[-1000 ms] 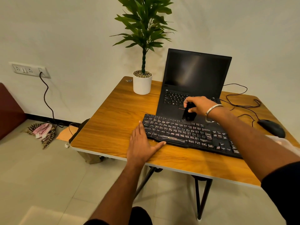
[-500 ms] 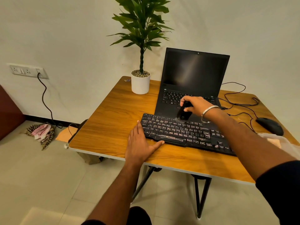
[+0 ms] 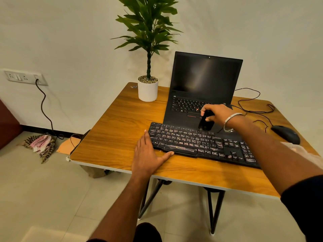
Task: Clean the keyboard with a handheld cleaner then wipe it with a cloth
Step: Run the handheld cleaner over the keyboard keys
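A black keyboard (image 3: 192, 144) lies across the front of the wooden table (image 3: 113, 133), partly on the base of an open black laptop (image 3: 204, 81). My right hand (image 3: 216, 113) grips a small black handheld cleaner (image 3: 205, 123), whose lower end touches the keyboard's top rows near the middle. My left hand (image 3: 148, 154) lies flat on the table with straight fingers, its thumb against the keyboard's front left edge. A pale cloth (image 3: 304, 152) shows at the table's right edge, partly hidden by my right arm.
A potted plant (image 3: 148, 88) stands at the table's back left. A black mouse (image 3: 286, 134) and loose cables (image 3: 253, 109) lie at the right. On the floor to the left are a checked rag (image 3: 41, 145) and a cord running to a wall socket (image 3: 24, 77).
My right hand has shifted the cleaner slightly along the keyboard's top rows. My left hand has stayed flat at the keyboard's left end.
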